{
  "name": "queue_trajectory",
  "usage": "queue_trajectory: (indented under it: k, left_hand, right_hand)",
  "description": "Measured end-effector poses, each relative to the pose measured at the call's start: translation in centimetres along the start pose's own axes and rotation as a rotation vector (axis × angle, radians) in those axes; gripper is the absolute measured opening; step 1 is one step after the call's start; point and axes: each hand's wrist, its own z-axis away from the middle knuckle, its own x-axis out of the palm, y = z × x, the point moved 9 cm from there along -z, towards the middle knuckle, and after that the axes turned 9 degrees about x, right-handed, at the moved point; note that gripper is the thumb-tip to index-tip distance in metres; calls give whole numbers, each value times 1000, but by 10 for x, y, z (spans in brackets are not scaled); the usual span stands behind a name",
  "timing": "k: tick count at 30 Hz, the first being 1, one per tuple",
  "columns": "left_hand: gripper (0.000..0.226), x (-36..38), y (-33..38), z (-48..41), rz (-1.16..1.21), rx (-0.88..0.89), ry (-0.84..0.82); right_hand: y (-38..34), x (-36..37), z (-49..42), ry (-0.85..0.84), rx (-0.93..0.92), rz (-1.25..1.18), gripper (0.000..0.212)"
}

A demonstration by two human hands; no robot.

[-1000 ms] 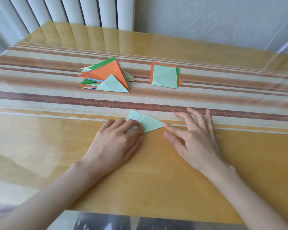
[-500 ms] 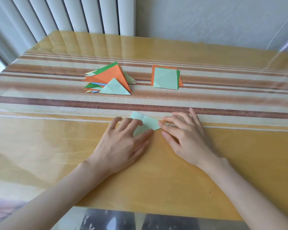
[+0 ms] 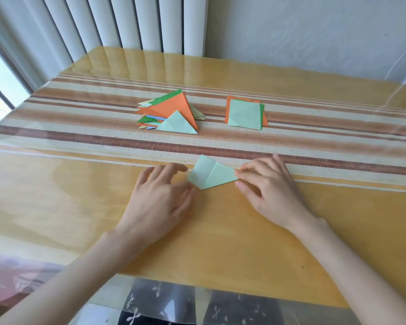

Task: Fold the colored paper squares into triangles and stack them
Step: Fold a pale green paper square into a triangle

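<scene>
At the centre of the frame, just below the striped band of the surface (image 3: 220,231), a pale green paper (image 3: 211,175) lies flat between the two hands, creased across its middle and, by its outline, not yet a clean triangle. The left hand (image 3: 159,198) rests loosely spread with its fingertips at the paper's left edge, gripping nothing. The right hand (image 3: 267,188) is curled, and its forefinger and thumb close on the paper's right tip. This looks like a fold midway through, the crease being set or the tip being lined up. Higher in the frame, left of centre, a pile (image 3: 174,109) of finished triangles sits on the stripes, orange on top with a pale green one leaning at its front and green, blue and yellowish edges showing beneath. Well apart to its right lie the squares (image 3: 244,114), a few unfolded sheets, pale green over green and orange. Most of the work seems done: this paper must be finished and added to the pile, and then the few squares remain to be folded.
</scene>
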Motion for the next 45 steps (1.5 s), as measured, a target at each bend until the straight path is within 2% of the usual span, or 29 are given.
queue_trajectory:
  k: [3, 5, 8, 12, 16, 18, 23, 26, 28, 30, 32, 34, 35, 37, 39, 41, 42, 45]
  left_hand:
    - [65, 6, -22, -5, 74, -336, 48]
    - [79, 18, -22, -8, 42, -401, -10]
    - [76, 28, -17, -8, 32, -411, -4]
    - [68, 32, -13, -10, 117, -387, 26]
    - [43, 32, -14, -19, 230, -323, 29]
    - [37, 29, -14, -24, 252, -282, 22]
    - [33, 29, -15, -28, 315, -211, 34]
    - [30, 27, -14, -28, 318, -173, 60]
    - [31, 28, -14, -28, 328, -170, 64]
    - [38, 23, -14, -27, 375, -179, 85]
    - [35, 18, -15, -25, 528, -217, 122]
    - [40, 15, -15, -25, 630, -248, 140]
    - [45, 16, -16, -25, 603, -256, 134]
    - [53, 17, -18, -24, 355, -262, 115]
    - [49, 14, -15, -22, 96, -234, 116]
    - [38, 10, -8, -21, -8, -192, 142]
    - [35, 9, -5, -21, -35, -171, 149]
    - [31, 10, -2, -20, -36, -144, 146]
  right_hand:
    - [-4, -1, -26, -51, 84, -29, 31]
    - [-9, 5, -36, -112, 110, 20, 23]
    - [-11, 13, -35, -172, 163, 61, 30]
    - [-12, 12, -27, -158, 232, 56, 38]
    - [-14, 9, -22, -197, 275, -41, 42]
    - [-14, 8, -21, -204, 277, -94, 45]
    - [-21, 7, -25, -151, 149, -241, 57]
    - [-29, 15, -25, -218, 93, -330, 64]
    - [-29, 18, -29, -209, 92, -394, 55]
    - [-27, 13, -33, -119, 103, -405, 32]
    - [-17, 11, -35, -85, 210, -497, 11]
    - [-6, 12, -35, -61, 338, -608, 7]
    - [-1, 12, -33, -37, 387, -625, 7]
    - [2, 12, -26, -7, 420, -534, 6]
    - [-5, 8, -18, 19, 351, -370, 5]
    - [-14, 5, -19, 28, 223, -275, 6]
    - [-18, 6, -23, -13, 167, -274, 10]
    - [-28, 25, -36, -294, 85, -381, 26]
